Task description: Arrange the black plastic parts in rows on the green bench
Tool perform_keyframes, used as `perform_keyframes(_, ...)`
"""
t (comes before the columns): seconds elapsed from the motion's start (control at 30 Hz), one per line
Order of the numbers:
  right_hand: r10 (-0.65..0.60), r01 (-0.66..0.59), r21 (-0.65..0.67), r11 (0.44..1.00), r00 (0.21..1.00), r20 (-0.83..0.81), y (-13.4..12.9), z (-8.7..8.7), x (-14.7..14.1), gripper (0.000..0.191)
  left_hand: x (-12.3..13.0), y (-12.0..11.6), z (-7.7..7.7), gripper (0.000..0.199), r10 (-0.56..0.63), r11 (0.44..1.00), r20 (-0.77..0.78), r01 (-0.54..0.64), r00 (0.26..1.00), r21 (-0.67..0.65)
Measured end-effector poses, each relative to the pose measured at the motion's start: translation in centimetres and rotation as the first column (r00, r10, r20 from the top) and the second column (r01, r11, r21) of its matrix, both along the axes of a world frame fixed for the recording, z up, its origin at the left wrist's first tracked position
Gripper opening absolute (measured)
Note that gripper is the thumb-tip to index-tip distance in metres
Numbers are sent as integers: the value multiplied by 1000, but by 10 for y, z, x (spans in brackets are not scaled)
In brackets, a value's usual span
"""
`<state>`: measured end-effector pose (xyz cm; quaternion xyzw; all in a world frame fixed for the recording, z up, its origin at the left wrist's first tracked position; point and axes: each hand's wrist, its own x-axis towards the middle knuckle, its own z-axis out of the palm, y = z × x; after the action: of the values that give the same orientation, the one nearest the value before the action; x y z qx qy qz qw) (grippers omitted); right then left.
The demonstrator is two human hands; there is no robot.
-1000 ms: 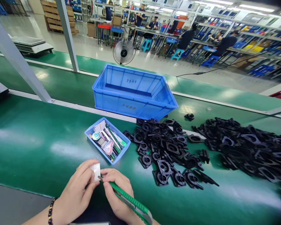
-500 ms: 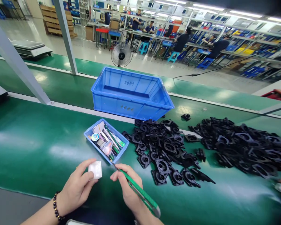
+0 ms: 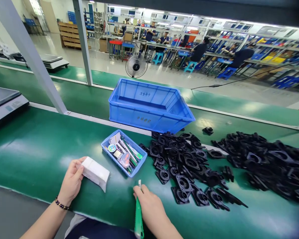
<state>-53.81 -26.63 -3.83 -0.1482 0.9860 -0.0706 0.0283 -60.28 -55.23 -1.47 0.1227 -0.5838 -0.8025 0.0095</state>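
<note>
Lower left of the frame, my left hand (image 3: 71,181) is pinching one end of a white packet (image 3: 96,170) over the green worktop (image 3: 47,146); whether its underside touches down, I can't quite tell. Lower centre, my right hand (image 3: 151,203) is wrapped round a green cutter (image 3: 138,214). Blue tray (image 3: 140,165) mid-frame, black parts (image 3: 184,162) heaped right.

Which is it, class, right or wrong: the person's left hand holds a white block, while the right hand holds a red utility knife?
Wrong in one respect: the utility knife is green, not red, as the head view shows. The left hand does hold the white block, and the knife is indeed in the right hand.
</note>
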Motion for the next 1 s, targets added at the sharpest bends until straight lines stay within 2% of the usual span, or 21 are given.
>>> perform_keyframes(0.1,-126,121,126,985,992,28,13,1,0,49,-3,0,0,33,13,999,28,-14,1000,38)
perform_keyframes(0.17,-164,163,122,979,986,1,14,9,0,61,-5,0,0,34,1,998,39,-4,999,58)
perform_keyframes(0.2,-149,150,61,987,989,-26,11,15,0,59,-5,0,0,34,-3,998,44,0,999,67)
perform_keyframes(0.27,-64,50,-153,987,994,-86,-5,27,-1,47,-6,0,1,35,-12,996,53,7,999,88)
perform_keyframes(0.33,36,-70,-362,929,994,-102,-30,35,-4,44,-5,1,1,36,-14,994,54,8,998,104)
perform_keyframes(0.4,101,-97,-483,870,995,-18,-58,35,-12,58,-3,3,1,38,-14,994,40,9,999,111)
perform_keyframes(0.5,153,-34,-552,833,974,170,-91,27,-29,84,0,6,1,39,-25,992,-2,25,1000,121)
perform_keyframes(0.57,161,-6,-559,829,960,229,-105,20,-40,83,0,7,2,38,-47,990,-29,50,998,134)
perform_keyframes(0.67,129,29,-573,819,964,234,-116,14,-51,63,-3,9,3,37,-56,983,-20,59,998,177)
perform_keyframes(0.77,93,115,-639,760,955,282,-122,14,-55,56,-3,18,2,33,-4,956,52,-11,999,293)
perform_keyframes(0.87,45,237,-712,661,934,353,-125,25,-53,57,5,36,-1,39,-1,915,137,-54,991,400)
perform_keyframes(0.9,24,263,-716,647,931,363,-125,31,-52,58,9,42,-2,38,-20,906,176,-56,984,419)
perform_keyframes(1.0,4,260,-680,686,933,360,-119,49,-45,71,16,55,-2,31,-63,886,312,-91,948,455)
